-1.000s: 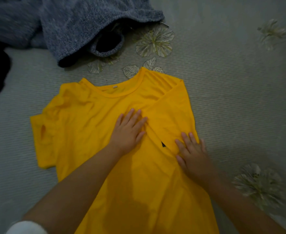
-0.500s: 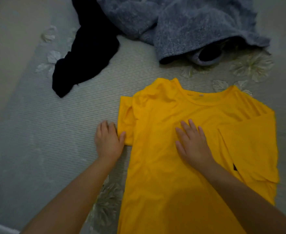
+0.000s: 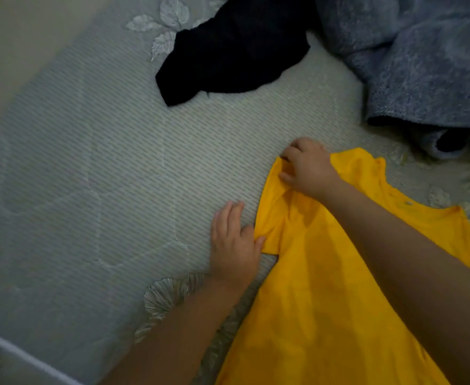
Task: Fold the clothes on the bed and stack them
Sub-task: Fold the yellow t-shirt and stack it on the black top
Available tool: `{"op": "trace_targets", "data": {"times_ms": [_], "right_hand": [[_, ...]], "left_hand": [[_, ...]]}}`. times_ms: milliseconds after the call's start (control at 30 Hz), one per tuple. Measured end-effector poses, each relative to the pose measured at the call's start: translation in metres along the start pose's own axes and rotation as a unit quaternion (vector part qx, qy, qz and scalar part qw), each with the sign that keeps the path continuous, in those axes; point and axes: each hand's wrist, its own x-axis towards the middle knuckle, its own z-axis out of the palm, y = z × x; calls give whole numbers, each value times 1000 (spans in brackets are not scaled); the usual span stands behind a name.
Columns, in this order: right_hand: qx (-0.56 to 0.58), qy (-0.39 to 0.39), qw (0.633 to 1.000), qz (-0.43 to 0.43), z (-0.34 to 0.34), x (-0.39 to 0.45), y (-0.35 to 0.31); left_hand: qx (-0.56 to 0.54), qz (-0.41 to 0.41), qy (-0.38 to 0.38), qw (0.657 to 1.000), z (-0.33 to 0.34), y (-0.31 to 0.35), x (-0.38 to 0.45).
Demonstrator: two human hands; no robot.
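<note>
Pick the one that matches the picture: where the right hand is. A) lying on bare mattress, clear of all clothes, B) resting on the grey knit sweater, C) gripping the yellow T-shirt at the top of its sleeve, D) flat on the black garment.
C: the right hand has its fingers curled into the fabric of the yellow T-shirt at the upper end of its sleeve, well short of the black garment and grey knit sweater.

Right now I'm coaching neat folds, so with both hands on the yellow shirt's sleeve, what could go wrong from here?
1. The right hand bunches the sleeve top of the bright yellow cotton T-shirt; folding from there may trap creases.
2. The left hand only pinches the sleeve's lower edge, so it could slip and skew the fold.
3. The crumpled black garment lies close on the grey patterned bedspread and might snag.
</note>
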Motion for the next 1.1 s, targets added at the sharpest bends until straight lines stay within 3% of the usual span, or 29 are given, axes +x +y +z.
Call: {"op": "trace_targets", "data": {"times_ms": [133, 333, 500, 567, 667, 767, 833, 900, 967, 1100], "right_hand": [[11, -16, 999, -33, -12, 20, -16], [163, 65, 984, -35, -37, 31, -51], [234, 104, 966, -42, -56, 0, -53], [244, 111, 962, -46, -60, -29, -36], [218, 109, 968, -63, -61, -86, -2], [187, 92, 976, -59, -46, -150, 34], [139, 100, 984, -50, -20, -184, 50], [56, 10, 998, 12, 13, -208, 58], [25, -93, 993, 73, 39, -225, 59], [176, -4, 977, 123, 50, -212, 55]], "left_hand": [[-59, -36, 18, 997, -9, -10, 2], [-98, -100, 58, 988, -36, -46, 15], [-126, -84, 35, 988, -49, -45, 8], [-133, -43, 27, 990, -53, -35, 5], [-120, 81, 8, 989, -52, -16, 1], [-109, 251, -57, 960, -44, 9, -6], [-87, 312, -129, 937, -38, 21, -15], [-65, 304, -188, 932, -34, 29, -23], [-52, 285, -192, 938, -35, 32, -26], [-38, 171, -159, 972, -41, 26, -20]]}}
